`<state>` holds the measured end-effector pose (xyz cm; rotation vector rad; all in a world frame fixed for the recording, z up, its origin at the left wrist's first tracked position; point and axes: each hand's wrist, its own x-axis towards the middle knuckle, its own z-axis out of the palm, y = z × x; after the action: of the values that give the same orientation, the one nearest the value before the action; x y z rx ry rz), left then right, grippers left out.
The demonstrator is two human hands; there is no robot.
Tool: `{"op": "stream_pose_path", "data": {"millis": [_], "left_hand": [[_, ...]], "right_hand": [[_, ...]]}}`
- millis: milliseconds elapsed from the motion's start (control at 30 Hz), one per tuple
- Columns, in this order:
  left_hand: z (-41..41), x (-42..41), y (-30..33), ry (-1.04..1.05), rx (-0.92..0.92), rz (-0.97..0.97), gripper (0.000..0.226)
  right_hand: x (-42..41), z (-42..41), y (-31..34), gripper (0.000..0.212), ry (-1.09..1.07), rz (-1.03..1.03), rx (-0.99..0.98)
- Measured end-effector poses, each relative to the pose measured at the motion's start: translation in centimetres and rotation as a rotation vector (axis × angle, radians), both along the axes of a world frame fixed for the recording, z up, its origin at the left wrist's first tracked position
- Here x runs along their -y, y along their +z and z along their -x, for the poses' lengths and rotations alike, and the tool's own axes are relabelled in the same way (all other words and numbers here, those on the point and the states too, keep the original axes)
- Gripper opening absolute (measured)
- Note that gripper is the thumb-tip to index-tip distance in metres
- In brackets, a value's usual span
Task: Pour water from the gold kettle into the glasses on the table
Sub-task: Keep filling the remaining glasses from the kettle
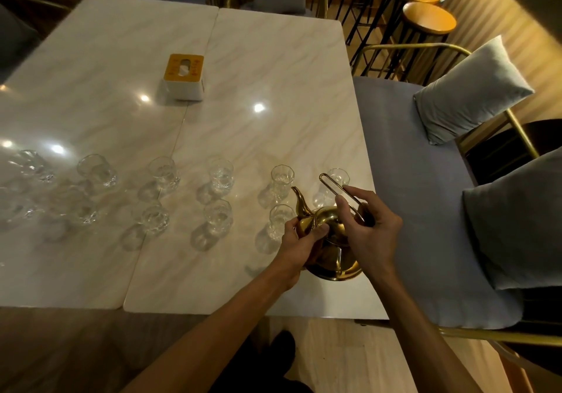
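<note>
Gold kettle (331,252) sits on the table (243,88): left hand (299,248) curls around its lid, right hand (369,228) pinches its handle. Glasses (281,179) nearby; contents unclear.

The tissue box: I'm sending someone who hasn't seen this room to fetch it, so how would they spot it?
Start at the marble table and look to its far half, beyond the rows of glasses. The tissue box stands alone there beside the seam between the two slabs. It is the only opaque thing: white sides, orange top with an oval slot.
</note>
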<state>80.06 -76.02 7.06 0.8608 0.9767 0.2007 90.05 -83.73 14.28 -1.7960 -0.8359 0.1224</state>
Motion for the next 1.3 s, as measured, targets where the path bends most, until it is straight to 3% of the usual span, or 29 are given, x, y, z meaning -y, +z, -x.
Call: {"op": "stream_pose_path", "data": {"millis": [367, 800, 1300], "left_hand": [[-1.7, -5.7, 1.3, -0.093, 0.04, -0.029, 0.061], [-2.8, -12.0, 0.4, -0.262, -0.045, 0.106, 0.065], [-3.4, -13.1, -0.8, -0.314, -0.071, 0.252, 0.081]], "right_hand": [[-4.9, -1.4, 1.5, 0.027, -0.059, 0.002, 0.063], [-10.9, -2.0, 0.7, 0.026, -0.13, 0.151, 0.055], [-13.7, -2.4, 0.1, 0.028, -0.12, 0.371, 0.064]]}}
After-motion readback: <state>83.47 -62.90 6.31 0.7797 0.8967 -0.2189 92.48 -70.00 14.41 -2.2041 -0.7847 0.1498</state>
